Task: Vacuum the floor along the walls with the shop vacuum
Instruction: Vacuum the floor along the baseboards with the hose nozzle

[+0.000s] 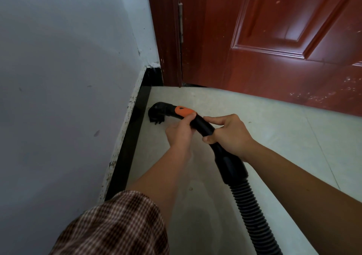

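Observation:
A black vacuum wand with an orange slider ends in a round black brush nozzle. The nozzle rests on the pale tiled floor, close to the black baseboard near the corner by the door. My left hand grips the wand just behind the orange slider, thumb on top. My right hand holds the wand a little further back. A ribbed black hose runs from the wand toward the bottom edge of the view. The shop vacuum's body is out of view.
A white wall stands on the left with chipped paint above the baseboard. A red-brown door in its frame closes off the far side. Pale floor tiles stretch to the right of the hose.

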